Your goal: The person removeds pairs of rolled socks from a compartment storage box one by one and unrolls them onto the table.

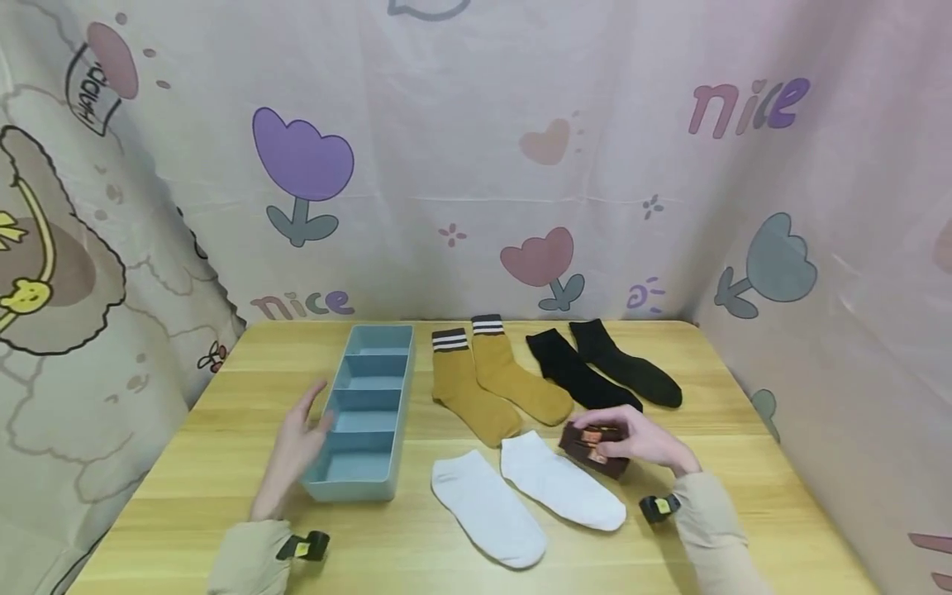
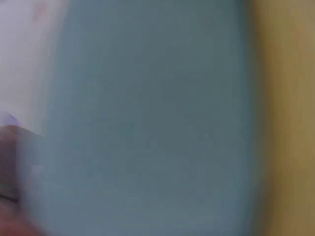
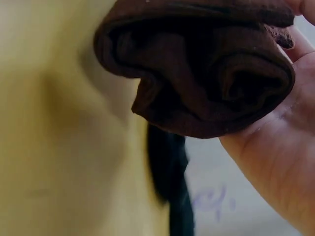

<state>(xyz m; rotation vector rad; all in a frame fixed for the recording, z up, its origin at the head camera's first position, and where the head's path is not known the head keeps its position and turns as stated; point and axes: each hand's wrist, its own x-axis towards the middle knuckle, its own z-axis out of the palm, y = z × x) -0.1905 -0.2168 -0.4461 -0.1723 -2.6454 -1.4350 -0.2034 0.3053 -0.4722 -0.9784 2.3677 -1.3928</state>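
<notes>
My right hand point(image 1: 643, 436) grips a rolled-up dark brown sock bundle point(image 1: 613, 467) with orange patches, at the right of the table. The right wrist view shows the coiled end of this brown roll point(image 3: 206, 123) against the palm point(image 3: 275, 147). At the left side of a blue-grey four-part organizer box point(image 1: 402, 413), my left hand point(image 1: 293, 442) has its fingers extended, with the thumb overlapping the rim. That box's blurred wall point(image 2: 152, 123) fills most of the left wrist view. All its visible compartments hold nothing.
Two white ankle socks point(image 1: 491, 512) lie flat in front. Behind them are two mustard socks point(image 1: 476, 405) with striped cuffs, and two black socks point(image 1: 587, 376) at the back right. A patterned curtain point(image 1: 446, 165) borders the wooden table point(image 1: 216, 430).
</notes>
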